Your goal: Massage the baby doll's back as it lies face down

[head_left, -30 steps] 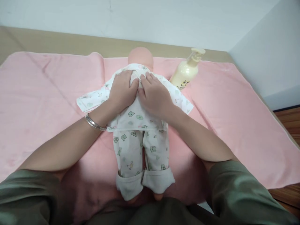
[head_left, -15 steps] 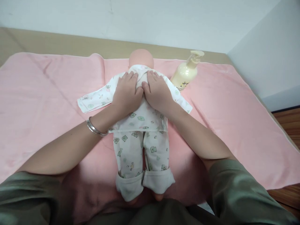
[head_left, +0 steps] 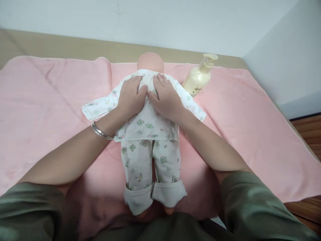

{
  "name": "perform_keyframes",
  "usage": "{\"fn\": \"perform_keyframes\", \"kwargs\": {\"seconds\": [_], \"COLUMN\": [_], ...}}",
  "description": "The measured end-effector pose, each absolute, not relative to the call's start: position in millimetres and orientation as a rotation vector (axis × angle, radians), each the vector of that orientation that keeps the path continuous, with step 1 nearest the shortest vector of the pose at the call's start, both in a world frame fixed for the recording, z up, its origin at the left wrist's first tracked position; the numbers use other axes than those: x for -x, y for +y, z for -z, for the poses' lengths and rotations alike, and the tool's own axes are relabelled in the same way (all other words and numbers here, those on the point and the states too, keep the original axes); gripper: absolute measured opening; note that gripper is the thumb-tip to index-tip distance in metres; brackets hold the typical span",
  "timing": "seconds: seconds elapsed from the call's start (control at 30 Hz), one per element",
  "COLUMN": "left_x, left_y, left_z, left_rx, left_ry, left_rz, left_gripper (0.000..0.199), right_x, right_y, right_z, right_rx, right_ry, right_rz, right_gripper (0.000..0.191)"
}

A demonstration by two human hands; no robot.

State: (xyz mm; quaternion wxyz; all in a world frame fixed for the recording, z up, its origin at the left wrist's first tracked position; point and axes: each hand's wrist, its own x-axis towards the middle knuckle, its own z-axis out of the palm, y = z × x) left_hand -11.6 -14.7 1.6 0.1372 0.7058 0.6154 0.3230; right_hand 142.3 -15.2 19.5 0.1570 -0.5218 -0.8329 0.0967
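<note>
Left hand (head_left: pixel 131 97), right hand (head_left: pixel 167 98): palms down, mostly open, thumbs nearly meeting, resting on doll's printed shirt (head_left: pixel 147 129); grasping nothing.

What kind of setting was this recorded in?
Probably an infant-care practice room: a dressed baby doll lies on a pink blanket, with a pump bottle beside it.

Pink blanket (head_left: pixel 255 140) on tan surface (head_left: pixel 62 43)
</note>
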Motion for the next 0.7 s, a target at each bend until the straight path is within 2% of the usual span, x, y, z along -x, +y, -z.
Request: {"fn": "perform_keyframes", "kwargs": {"seconds": [0.4, 0.7], "left_x": [0.2, 4.1], "left_y": [-33.0, -25.5], "left_z": [3.3, 11.3], "left_rx": [-2.105, -1.990], "left_ry": [1.737, 1.746], "left_rz": [-1.043, -1.071], "left_gripper": [0.052, 0.053], "right_x": [-156.5, -150.9], "right_y": [5.4, -3.3], "right_z": [-15.1, -22.3], "right_rx": [1.414, 1.510], "right_ry": [-2.364, -2.372], "right_rz": [-0.304, -0.294], "right_gripper": [0.066, 0.065]}}
